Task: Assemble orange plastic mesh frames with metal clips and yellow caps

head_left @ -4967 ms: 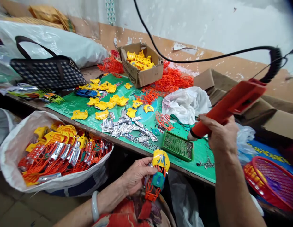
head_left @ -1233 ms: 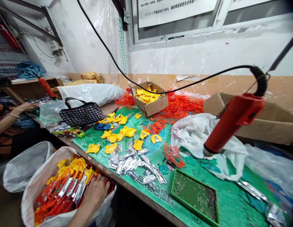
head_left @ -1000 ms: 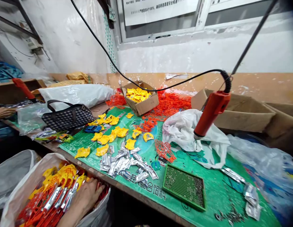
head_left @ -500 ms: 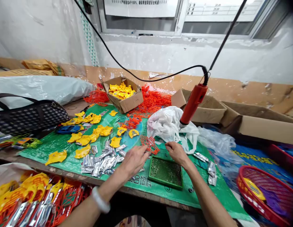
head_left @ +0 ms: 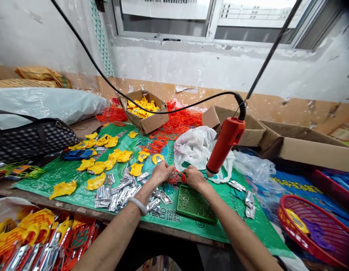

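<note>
A small red plastic lattice frame (head_left: 176, 177) lies between my hands over the green sheet (head_left: 152, 145). My left hand (head_left: 162, 173) pinches its left side, and the fingers of my right hand (head_left: 194, 177) close on its right edge. Just in front of my right wrist sits a green tray (head_left: 196, 203) of tiny parts that look like screws. Silver plastic pieces (head_left: 125, 192) are heaped left of the tray, near my left forearm. Beyond them are scattered yellow plastic shells (head_left: 120, 155). A red electric screwdriver (head_left: 225, 145) hangs above, beyond my right hand.
A carton (head_left: 152, 122) of yellow shells stands at the back beside tangled red frames (head_left: 181, 118). White plastic bags (head_left: 194, 145) lie behind my hands. A red basket (head_left: 329, 226) is at right. A black cable (head_left: 120, 90) crosses overhead. Mixed parts (head_left: 41, 241) fill the lower left.
My left hand has moved forward to the red frame, and my right hand has moved left onto it. Both have closed on it. The hanging screwdriver has swung lower in view.
</note>
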`<state>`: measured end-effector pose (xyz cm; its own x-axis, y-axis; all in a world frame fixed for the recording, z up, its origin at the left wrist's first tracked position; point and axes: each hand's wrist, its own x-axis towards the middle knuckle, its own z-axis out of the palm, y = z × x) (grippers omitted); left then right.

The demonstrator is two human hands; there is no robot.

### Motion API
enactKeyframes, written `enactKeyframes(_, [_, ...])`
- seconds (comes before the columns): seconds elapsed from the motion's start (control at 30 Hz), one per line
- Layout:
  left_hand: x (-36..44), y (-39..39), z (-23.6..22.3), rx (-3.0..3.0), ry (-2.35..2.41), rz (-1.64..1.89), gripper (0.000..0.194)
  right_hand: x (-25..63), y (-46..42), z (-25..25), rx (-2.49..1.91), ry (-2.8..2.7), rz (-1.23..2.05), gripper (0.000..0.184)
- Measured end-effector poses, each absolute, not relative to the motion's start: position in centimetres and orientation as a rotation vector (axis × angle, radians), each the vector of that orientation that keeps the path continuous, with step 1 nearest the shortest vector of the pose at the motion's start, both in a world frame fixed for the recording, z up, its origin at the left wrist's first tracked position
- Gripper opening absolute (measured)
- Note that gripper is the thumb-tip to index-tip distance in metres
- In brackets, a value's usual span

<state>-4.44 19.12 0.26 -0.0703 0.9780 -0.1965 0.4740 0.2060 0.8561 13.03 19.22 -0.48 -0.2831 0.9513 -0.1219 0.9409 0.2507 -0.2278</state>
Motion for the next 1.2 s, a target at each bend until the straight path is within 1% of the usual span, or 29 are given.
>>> enactKeyframes(0.1, [-5.2, 18.5, 0.0, 1.187, 1.547, 0.917, 0.034, 12.6, 19.2, -0.8, -1.828, -2.46, 0.386, 0.032])
enactKeyframes(0.2, [-6.2, 17.1, 0.0, 0.994, 1.432, 1.134, 0.035, 12.6, 19.3, -0.5, -1.774, -2.423, 0.415, 0.031])
enactKeyframes(0.23, [-6.6, 16.5, 0.1, 0.935, 1.391, 1.215, 0.039, 12.7, 19.2, -0.3, -1.751, -2.399, 0.434, 0.031])
enactKeyframes(0.3, [-7.5, 15.1, 0.6, 0.839, 1.301, 1.36, 0.055, 12.7, 18.6, 0.4, -1.686, -2.338, 0.479, 0.031])
enactKeyframes(0.37, [-8.1, 13.4, 1.2, 0.774, 1.198, 1.459, 0.069, 12.6, 17.4, 1.1, -1.585, -2.281, 0.54, 0.025])
enactKeyframes(0.4, [-8.3, 12.6, 1.5, 0.749, 1.15, 1.482, 0.071, 12.4, 16.5, 1.3, -1.521, -2.261, 0.581, 0.022])
enactKeyframes(0.47, [-8.3, 11.1, 1.9, 0.701, 1.074, 1.481, 0.066, 12.0, 14.6, 1.7, -1.375, -2.238, 0.688, 0.026])
enactKeyframes(0.57, [-8.1, 9.5, 1.9, 0.619, 1.005, 1.442, 0.048, 11.3, 12.4, 2.0, -1.231, -2.181, 0.818, 0.035])
enactKeyframes(0.63, [-8.0, 8.8, 1.7, 0.557, 0.984, 1.421, 0.04, 11.0, 11.5, 2.2, -1.193, -2.135, 0.865, 0.039])
enactKeyframes(0.8, [-8.0, 7.8, 1.0, 0.455, 0.982, 1.4, 0.035, 11.0, 10.7, 3.5, -1.129, -2.097, 0.94, 0.038])
enactKeyframes(0.93, [-7.8, 7.2, 1.0, 0.451, 0.996, 1.419, 0.038, 11.3, 10.1, 4.4, -1.088, -2.067, 0.962, 0.038])
enactKeyframes(1.07, [-7.1, 6.4, 1.5, 0.474, 0.94, 1.42, 0.041, 10.6, 10.1, 3.8, -1.002, -2.194, 0.858, 0.034])
enactKeyframes(1.2, [-5.9, 5.9, 1.6, 0.452, 0.858, 1.358, 0.038, 9.2, 10.1, 1.9, -1.021, -2.289, 0.458, 0.034])
